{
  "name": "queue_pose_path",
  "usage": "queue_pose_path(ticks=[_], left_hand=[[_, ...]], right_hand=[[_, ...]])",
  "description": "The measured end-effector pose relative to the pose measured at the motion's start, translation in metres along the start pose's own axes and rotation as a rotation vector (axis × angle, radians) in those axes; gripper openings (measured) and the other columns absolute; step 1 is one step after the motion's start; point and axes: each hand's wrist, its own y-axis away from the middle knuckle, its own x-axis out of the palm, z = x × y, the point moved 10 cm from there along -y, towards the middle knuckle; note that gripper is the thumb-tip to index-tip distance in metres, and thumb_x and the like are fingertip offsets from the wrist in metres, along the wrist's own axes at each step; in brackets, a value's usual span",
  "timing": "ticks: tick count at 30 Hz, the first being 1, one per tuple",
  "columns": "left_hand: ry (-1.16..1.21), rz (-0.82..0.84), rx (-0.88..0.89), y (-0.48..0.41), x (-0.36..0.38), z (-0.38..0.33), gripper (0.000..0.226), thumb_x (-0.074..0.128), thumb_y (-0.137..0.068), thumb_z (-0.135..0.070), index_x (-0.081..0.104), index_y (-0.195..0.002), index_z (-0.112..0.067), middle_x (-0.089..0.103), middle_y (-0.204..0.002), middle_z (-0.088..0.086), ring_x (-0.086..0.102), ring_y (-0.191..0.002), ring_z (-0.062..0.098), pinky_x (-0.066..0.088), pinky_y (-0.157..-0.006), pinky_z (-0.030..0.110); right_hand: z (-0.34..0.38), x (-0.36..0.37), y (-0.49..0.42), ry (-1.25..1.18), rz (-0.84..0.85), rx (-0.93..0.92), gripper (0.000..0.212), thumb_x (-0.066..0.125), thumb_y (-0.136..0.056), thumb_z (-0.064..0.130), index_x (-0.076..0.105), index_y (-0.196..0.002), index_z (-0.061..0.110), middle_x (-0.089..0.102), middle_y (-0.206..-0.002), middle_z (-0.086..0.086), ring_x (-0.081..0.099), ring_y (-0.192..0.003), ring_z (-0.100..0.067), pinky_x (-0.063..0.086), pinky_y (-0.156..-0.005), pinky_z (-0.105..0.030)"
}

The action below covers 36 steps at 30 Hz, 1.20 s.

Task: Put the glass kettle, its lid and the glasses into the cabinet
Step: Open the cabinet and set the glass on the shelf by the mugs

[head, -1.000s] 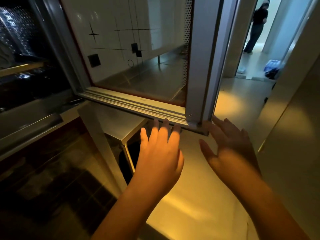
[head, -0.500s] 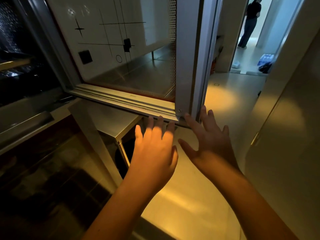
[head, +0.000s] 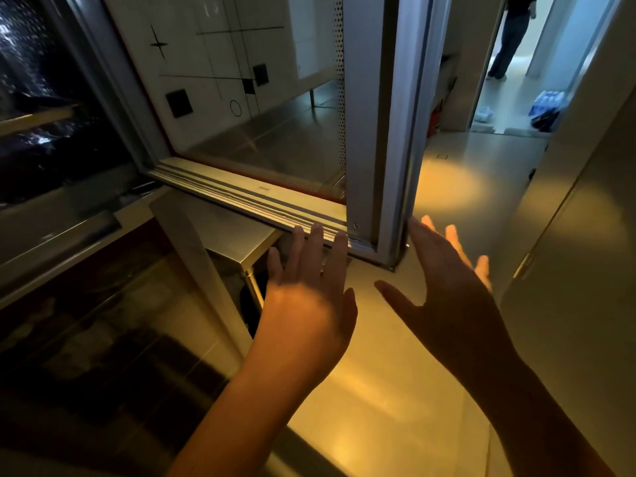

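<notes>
Shiny flooring (head: 378, 407) is glowing as the flat, empty left hand (head: 309, 304) and right hand (head: 451, 297) are working the cabinet door (head: 261, 197), with no glassware showing and progress unclear.

Probably a kitchen: steel table (head: 227, 232), white tiles (head: 206, 46), glass cabinet door (head: 364, 115).

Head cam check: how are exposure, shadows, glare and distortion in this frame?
Head view: dim, warm light overall. A bright patch falls on the left hand, while the right hand is mostly in shadow with lit fingertips. Head view: faint glints on the glass door, lower left nearly black, far doorway much brighter and bluish. Straight frame edges bow from the wide-angle lens.
</notes>
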Motion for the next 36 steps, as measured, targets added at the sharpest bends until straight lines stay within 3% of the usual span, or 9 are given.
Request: queue_pose_path(ticks=[3, 4, 9, 11, 16, 22, 26, 33, 36], left_hand=[[-0.018, 0.006, -0.015, 0.001, 0.0, 0.005, 0.054, 0.036, -0.079, -0.036, 0.053, -0.121, -0.008, 0.06, -0.121, 0.021, 0.056, -0.113, 0.041, 0.041, -0.085, 0.06], [-0.016, 0.012, -0.022, 0.001, 0.001, 0.006, 0.053, 0.037, -0.079, -0.036, 0.054, -0.121, -0.008, 0.06, -0.121, 0.021, 0.056, -0.113, 0.041, 0.041, -0.085, 0.06], [0.009, -0.053, -0.025, 0.006, -0.011, 0.009, 0.052, 0.04, -0.079, -0.035, 0.054, -0.121, -0.006, 0.06, -0.121, 0.022, 0.056, -0.112, 0.042, 0.04, -0.084, 0.062], [-0.02, -0.054, -0.044, 0.006, -0.014, 0.012, 0.052, 0.051, -0.075, -0.033, 0.059, -0.117, -0.004, 0.062, -0.117, 0.022, 0.058, -0.109, 0.042, 0.041, -0.081, 0.062], [-0.003, -0.118, -0.032, 0.016, -0.028, 0.015, 0.049, 0.037, -0.083, -0.032, 0.045, -0.123, -0.006, 0.057, -0.124, 0.023, 0.052, -0.117, 0.043, 0.038, -0.088, 0.063], [-0.007, -0.173, -0.135, 0.038, -0.053, 0.038, 0.055, 0.035, -0.086, -0.038, 0.042, -0.131, -0.007, 0.05, -0.133, 0.022, 0.042, -0.126, 0.041, 0.015, -0.094, 0.057], [-0.006, -0.192, -0.271, 0.059, -0.079, 0.067, 0.056, 0.035, -0.084, -0.037, 0.036, -0.134, -0.012, 0.045, -0.138, 0.02, 0.031, -0.131, 0.034, 0.014, -0.096, 0.053], [-0.072, -0.227, -0.465, 0.113, -0.113, 0.11, 0.058, 0.032, -0.082, -0.037, 0.034, -0.135, -0.013, 0.042, -0.14, 0.022, 0.033, -0.131, 0.042, 0.014, -0.095, 0.055], [-0.12, -0.241, -0.568, 0.136, -0.128, 0.128, 0.06, 0.031, -0.081, -0.035, 0.044, -0.132, -0.007, 0.045, -0.137, 0.022, 0.035, -0.13, 0.043, 0.017, -0.097, 0.057]], right_hand=[[-0.003, 0.002, -0.009, -0.039, 0.036, 0.023, 0.082, 0.072, -0.074, 0.035, 0.034, -0.142, 0.009, 0.03, -0.145, -0.006, 0.015, -0.128, -0.023, 0.011, -0.099, -0.064], [0.002, 0.0, -0.011, -0.046, 0.025, -0.014, 0.082, 0.074, -0.073, 0.032, 0.035, -0.141, 0.007, 0.032, -0.145, -0.008, 0.015, -0.126, -0.021, 0.009, -0.099, -0.061], [0.014, -0.007, -0.014, -0.052, -0.042, -0.097, 0.073, 0.082, -0.065, 0.023, 0.051, -0.125, -0.005, 0.056, -0.125, -0.022, 0.049, -0.118, -0.032, 0.007, -0.09, -0.052], [0.019, -0.009, -0.011, -0.06, -0.06, -0.135, 0.067, 0.078, -0.068, 0.023, 0.053, -0.123, -0.004, 0.059, -0.121, -0.023, 0.056, -0.111, -0.039, 0.016, -0.092, -0.057], [0.036, -0.014, -0.003, -0.173, 0.01, -0.205, 0.061, 0.047, -0.08, 0.049, 0.054, -0.126, 0.009, 0.056, -0.127, -0.018, 0.035, -0.126, -0.036, 0.015, -0.094, -0.064], [0.072, -0.03, 0.001, -0.173, -0.011, -0.343, 0.059, 0.037, -0.087, 0.058, 0.047, -0.127, 0.016, 0.054, -0.131, -0.012, 0.035, -0.13, -0.032, 0.008, -0.097, -0.063], [0.102, -0.039, 0.008, -0.269, -0.039, -0.443, 0.052, 0.041, -0.088, 0.052, 0.046, -0.125, 0.015, 0.057, -0.126, -0.011, 0.033, -0.13, -0.029, 0.008, -0.098, -0.062], [0.152, -0.032, 0.022, -0.399, -0.015, -0.572, 0.046, 0.034, -0.092, 0.055, 0.045, -0.118, 0.019, 0.053, -0.131, -0.013, 0.042, -0.13, -0.034, 0.024, -0.1, -0.071], [0.177, -0.027, 0.029, -0.436, -0.004, -0.624, 0.042, 0.043, -0.088, 0.05, 0.046, -0.114, 0.018, 0.052, -0.13, -0.019, 0.044, -0.127, -0.036, 0.028, -0.097, -0.072]])
